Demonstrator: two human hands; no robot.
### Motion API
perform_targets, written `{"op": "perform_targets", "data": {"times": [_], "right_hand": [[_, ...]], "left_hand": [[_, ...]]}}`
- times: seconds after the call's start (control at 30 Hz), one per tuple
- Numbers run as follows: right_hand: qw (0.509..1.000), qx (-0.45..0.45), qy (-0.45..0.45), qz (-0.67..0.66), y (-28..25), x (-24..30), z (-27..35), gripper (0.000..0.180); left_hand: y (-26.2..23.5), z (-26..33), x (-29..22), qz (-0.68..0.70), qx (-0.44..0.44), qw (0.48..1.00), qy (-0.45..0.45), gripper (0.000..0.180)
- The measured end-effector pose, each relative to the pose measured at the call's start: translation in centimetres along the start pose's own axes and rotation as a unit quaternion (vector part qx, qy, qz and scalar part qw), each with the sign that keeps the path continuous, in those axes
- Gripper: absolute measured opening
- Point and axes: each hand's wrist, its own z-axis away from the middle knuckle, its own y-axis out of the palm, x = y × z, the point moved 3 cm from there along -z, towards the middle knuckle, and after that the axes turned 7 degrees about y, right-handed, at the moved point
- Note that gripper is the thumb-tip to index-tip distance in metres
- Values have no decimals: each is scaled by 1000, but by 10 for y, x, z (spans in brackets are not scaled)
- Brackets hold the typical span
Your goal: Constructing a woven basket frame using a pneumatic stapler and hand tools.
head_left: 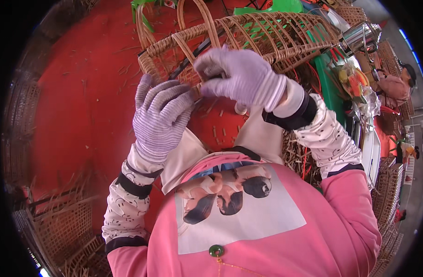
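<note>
A long rattan frame (267,27), bound with wound strips and crossed by open ribs, stretches across the top of the view. Both my hands wear lavender striped gloves and meet at its near left end. My right hand (241,76) has thumb and fingers curled together around a short rattan strip (196,90). My left hand (163,115) lies alongside with its fingers reaching over to the same strip. The index fingertip and thumb close on it, while the other fingers stay longer and spread. Part of the strip is hidden between the gloves.
Scraps of cut rattan litter the red floor (82,111). A shiny metal container (359,39) stands at the frame's far right end, near a green surface (329,81). Woven rattan pieces (63,221) lie at lower left. Another person (396,87) sits at far right.
</note>
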Motion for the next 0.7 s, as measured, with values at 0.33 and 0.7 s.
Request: {"op": "perform_targets", "data": {"times": [0.33, 0.7], "right_hand": [[995, -29, 71, -64, 2, -18, -34, 31], [994, 27, 76, -75, 1, -13, -31, 21]], "left_hand": [[3, -1, 0, 20, -18, 1000, 8, 24], [-10, -20, 14, 135, 98, 978, -126, 20]]}}
